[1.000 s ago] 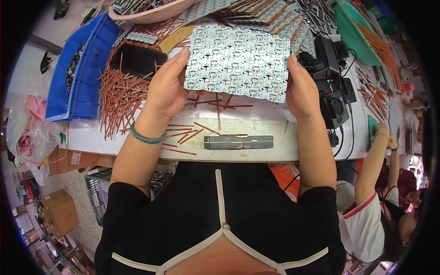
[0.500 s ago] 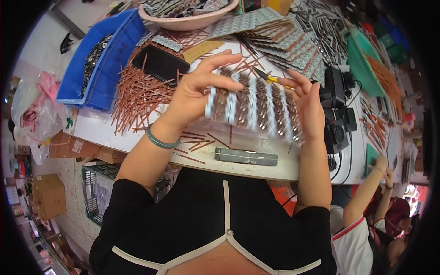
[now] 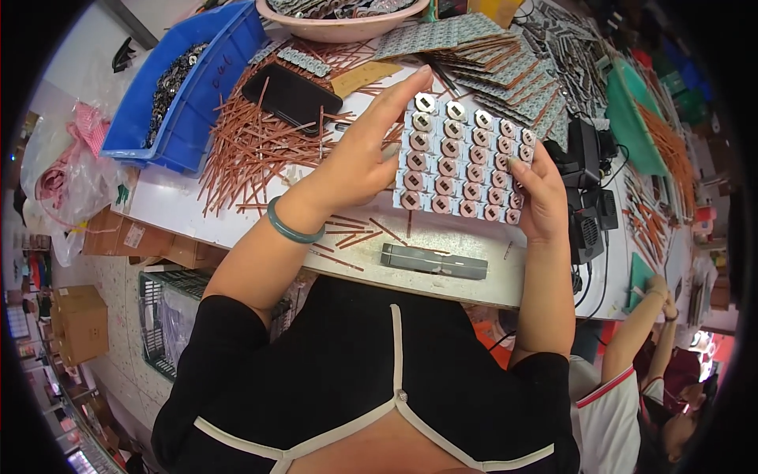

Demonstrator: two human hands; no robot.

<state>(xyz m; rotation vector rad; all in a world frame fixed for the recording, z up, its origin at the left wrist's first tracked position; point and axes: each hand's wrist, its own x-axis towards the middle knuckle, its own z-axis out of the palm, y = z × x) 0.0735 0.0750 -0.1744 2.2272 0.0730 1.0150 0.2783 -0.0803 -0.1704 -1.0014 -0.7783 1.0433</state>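
Observation:
A panel of small circuit boards (image 3: 462, 170), with rows of round metal parts on a pale blue-white base, is held tilted above the table with its face toward me. At its right edge my right hand (image 3: 545, 193) is closed on it, thumb on the front and the other fingers partly hidden behind. My left hand (image 3: 365, 158), a green bangle on its wrist, is beside the left edge with fingers stretched and thumb apart; whether it touches the panel I cannot tell. Below the panel lies a flat grey bar (image 3: 434, 261) by the table's front edge.
Thin reddish-brown strips (image 3: 237, 158) are heaped left, around a black phone (image 3: 292, 96). A blue bin (image 3: 185, 118) of small dark parts and a pink basin (image 3: 339, 30) stand behind. Stacked panels (image 3: 505, 67), black devices (image 3: 584, 174) and a green basket (image 3: 632, 118) lie right. A co-worker's arms (image 3: 647, 308) show far right.
The panel has turned from a blurred, slanted position to show its face with round parts. My left fingers have come off its top face and straightened; my right thumb now lies on its front.

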